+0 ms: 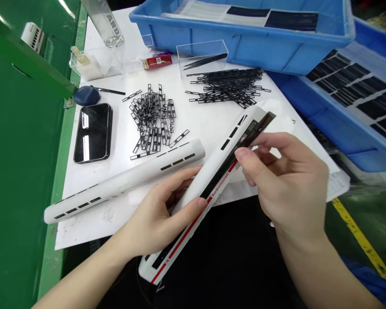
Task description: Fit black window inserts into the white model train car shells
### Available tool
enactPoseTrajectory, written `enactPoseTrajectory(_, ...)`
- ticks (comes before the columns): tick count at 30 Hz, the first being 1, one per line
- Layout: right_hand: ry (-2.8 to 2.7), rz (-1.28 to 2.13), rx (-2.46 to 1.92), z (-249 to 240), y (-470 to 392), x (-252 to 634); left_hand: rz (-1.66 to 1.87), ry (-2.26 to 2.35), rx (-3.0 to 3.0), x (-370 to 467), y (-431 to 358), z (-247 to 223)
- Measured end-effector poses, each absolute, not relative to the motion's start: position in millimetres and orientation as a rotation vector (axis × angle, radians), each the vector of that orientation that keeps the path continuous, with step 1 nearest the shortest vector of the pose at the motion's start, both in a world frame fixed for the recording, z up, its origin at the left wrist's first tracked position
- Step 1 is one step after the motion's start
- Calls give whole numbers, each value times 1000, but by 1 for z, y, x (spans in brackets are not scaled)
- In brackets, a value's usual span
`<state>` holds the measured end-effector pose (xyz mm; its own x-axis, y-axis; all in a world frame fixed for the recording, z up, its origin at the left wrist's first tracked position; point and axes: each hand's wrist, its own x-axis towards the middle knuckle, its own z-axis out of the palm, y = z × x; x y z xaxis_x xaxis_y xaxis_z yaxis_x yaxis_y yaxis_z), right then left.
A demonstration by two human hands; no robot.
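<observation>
My left hand [167, 210] is wrapped round a white model train car body [209, 174] with a red stripe and "Bordrestaurant" lettering. The shell lies tilted, its far end up to the right. With thumb and fingers my right hand [283, 176] pinches a long dark window strip [260, 128] along the shell's side, its far end standing off the surface. A second white car body [125, 180] lies on the table left of my hands. Behind it is a heap of small black window frames [152, 111]. Longer black frame strips [228, 86] are piled farther right.
A blue bin [244, 43] stands at the back, another blue bin [350, 128] at the right. On the white table [116, 94] are a phone [93, 133], a clear box with tweezers [202, 58], a red packet [157, 61] and a bottle [106, 23]. A green panel [19, 150] borders the left.
</observation>
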<state>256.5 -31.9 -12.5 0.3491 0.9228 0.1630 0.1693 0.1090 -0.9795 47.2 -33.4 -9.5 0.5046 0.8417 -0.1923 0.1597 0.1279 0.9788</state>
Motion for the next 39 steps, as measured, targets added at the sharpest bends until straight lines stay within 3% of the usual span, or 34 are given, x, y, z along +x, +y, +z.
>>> enactPoseTrajectory(10,-947,867,-1248,-6,-36,244,740,982,1464,50,-40,-7)
enactPoseTrajectory(19,-885,1454,-1046,-5,-56,235,847,1027,1410,54,-53,-9)
enactPoseTrajectory(39,-962,1506,-822,-11,-29,247,968,1037,1534,53,-65,-24)
